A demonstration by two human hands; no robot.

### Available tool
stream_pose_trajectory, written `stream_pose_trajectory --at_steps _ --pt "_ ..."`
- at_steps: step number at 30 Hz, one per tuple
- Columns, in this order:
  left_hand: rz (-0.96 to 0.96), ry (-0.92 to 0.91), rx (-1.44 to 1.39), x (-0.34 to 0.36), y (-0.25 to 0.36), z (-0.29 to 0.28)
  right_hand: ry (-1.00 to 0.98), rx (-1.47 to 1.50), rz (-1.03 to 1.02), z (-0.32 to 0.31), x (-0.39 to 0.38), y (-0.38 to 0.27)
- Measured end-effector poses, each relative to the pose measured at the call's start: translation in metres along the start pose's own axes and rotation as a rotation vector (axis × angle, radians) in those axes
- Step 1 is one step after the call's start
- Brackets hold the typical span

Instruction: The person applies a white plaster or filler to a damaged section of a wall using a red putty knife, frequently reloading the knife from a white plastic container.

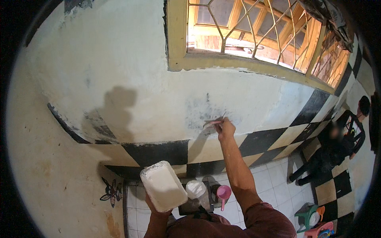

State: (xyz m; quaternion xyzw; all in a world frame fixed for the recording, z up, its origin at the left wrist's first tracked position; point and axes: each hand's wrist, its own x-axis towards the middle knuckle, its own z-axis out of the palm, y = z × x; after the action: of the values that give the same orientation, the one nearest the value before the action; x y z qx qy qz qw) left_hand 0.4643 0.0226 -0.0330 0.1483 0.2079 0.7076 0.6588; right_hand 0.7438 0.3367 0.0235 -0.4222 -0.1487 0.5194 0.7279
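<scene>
My left hand (154,207) grips a rectangular plastic tub (164,186) from below and beside it. Smooth white paint or filler fills the tub, with a shadow across it. Raised to the wall, my right hand (226,128) is closed around a small slim tool with a pale end (209,124); whether it is a brush or a scraper I cannot tell. The tool's end is at a patch of wall (198,113) where dark grey shows through a thin white coat. Below that patch runs a row of black and cream painted squares (158,154).
Above is a yellow-framed window (176,63) with a metal grille. On the tiled floor near me are a white bag-like bundle (196,189) and a pink dipper (224,192). A person in dark clothes (331,146) stands at right, near a green stool (305,217).
</scene>
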Motion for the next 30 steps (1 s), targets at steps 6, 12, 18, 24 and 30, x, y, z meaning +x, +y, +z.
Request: stream_pose_trajectory --at_steps 6,12,18,24,30 --pt "-0.028 0.035 -0.032 0.002 0.018 -0.011 -0.061 0.058 -0.046 0.053 -0.066 -0.087" --pt "0.002 -0.037 0.029 0.007 0.013 -0.006 -0.168 -0.071 -0.003 -0.055 -0.089 0.004" --pt "-0.049 0.037 -0.094 0.012 0.009 -0.018 -0.114 -0.023 0.132 -0.072 -0.079 0.074" --pt "-0.009 0.001 -0.032 0.005 0.012 -0.001 -0.230 0.144 0.063 -0.029 -0.074 0.045" --pt "-0.016 0.000 -0.035 0.001 0.011 0.006 -0.073 0.142 0.090 -0.053 -0.092 0.049"
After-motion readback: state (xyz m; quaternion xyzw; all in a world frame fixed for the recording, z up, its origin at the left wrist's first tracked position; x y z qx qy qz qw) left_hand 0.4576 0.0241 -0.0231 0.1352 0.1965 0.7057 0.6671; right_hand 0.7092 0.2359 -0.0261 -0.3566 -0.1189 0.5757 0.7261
